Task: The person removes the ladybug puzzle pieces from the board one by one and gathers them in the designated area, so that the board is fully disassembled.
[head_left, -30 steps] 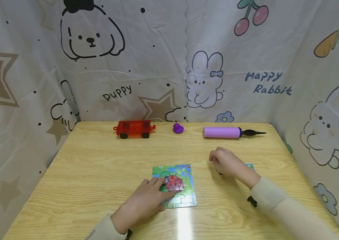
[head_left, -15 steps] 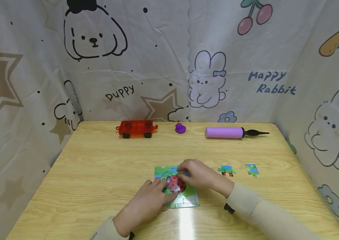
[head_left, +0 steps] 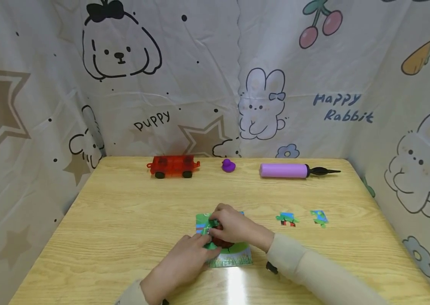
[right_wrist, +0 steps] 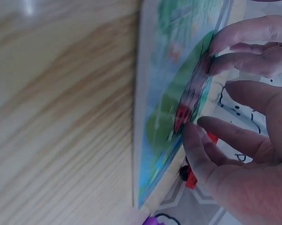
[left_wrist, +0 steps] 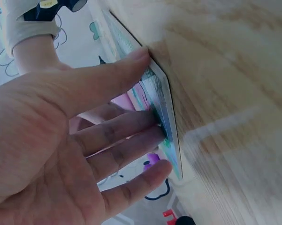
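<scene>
A small square ladybug jigsaw puzzle (head_left: 236,257) lies flat on the wooden table in front of the person. My left hand (head_left: 184,257) rests on its left side in the head view, fingers fairly straight. In the left wrist view its thumb (left_wrist: 126,68) and fingertips touch the puzzle near its edge. From the right, my right hand (head_left: 234,226) reaches over the upper middle of the puzzle with bent fingers, covering part of the ladybug. The right wrist view shows its fingertips (right_wrist: 191,133) right at the picture; I cannot tell whether they pinch a piece.
Two loose jigsaw pieces, one with red and black (head_left: 287,219) and one blue and green (head_left: 319,217), lie right of the puzzle. Along the back stand a red toy wagon (head_left: 173,166), a purple duck (head_left: 228,165) and a purple hand pump (head_left: 284,170). Printed cloth hangs behind.
My right hand has moved left from the loose pieces onto the puzzle, first its upper right, then its upper middle, uncovering the loose pieces. My left hand stays on the puzzle.
</scene>
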Motion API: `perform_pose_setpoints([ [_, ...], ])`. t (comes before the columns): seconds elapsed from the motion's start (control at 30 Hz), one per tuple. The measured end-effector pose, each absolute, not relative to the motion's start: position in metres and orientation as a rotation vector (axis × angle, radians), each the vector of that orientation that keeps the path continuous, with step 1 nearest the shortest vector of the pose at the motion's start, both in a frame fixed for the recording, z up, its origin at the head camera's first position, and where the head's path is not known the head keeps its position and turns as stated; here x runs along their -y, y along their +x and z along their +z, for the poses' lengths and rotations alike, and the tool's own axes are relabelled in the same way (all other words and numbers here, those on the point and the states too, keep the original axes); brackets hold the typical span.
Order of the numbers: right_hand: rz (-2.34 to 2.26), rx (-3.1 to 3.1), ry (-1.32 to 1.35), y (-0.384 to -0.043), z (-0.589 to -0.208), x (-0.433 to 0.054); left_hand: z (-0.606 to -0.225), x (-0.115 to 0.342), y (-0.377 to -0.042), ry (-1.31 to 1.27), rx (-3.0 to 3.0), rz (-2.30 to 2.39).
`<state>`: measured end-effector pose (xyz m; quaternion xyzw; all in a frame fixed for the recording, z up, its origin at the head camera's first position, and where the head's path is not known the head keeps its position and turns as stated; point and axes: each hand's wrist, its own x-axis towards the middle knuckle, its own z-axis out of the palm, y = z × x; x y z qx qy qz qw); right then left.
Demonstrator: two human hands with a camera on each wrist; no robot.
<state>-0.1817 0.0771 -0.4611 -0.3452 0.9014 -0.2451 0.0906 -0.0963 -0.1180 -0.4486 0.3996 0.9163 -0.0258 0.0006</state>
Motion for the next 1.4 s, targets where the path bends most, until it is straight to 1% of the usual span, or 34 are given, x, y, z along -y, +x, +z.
perform_pose_setpoints([
  [0.2,-0.632,-2.717,-0.998,-0.183,-0.462,-0.068,-0.453,0.115,-0.090,1.325,-2.929,-0.220],
  [0.4,-0.518,-2.709,-0.980,-0.188,-0.455,-0.061,-0.452,0.114,-0.092,1.347,-2.947,-0.248],
  [0.67,-0.514,-2.647,-0.839,-0.198,-0.447,-0.056,-0.454,0.113,-0.095,1.320,-2.949,-0.165],
  [0.83,-0.534,-2.637,-0.820,-0.200,-0.448,-0.056,-0.453,0.112,-0.096,1.272,-2.904,-0.141],
  [1.03,-0.611,-2.657,-0.865,-0.200,-0.449,-0.058,-0.449,0.112,-0.097,1.274,-2.886,-0.160],
  [1.27,-0.799,-2.615,-0.988,-0.199,-0.459,-0.063,-0.448,0.111,-0.097,1.257,-2.871,-0.124],
  [1.4,-0.850,-2.640,-1.051,-0.198,-0.458,-0.067,-0.449,0.112,-0.096,1.250,-2.880,-0.147],
])
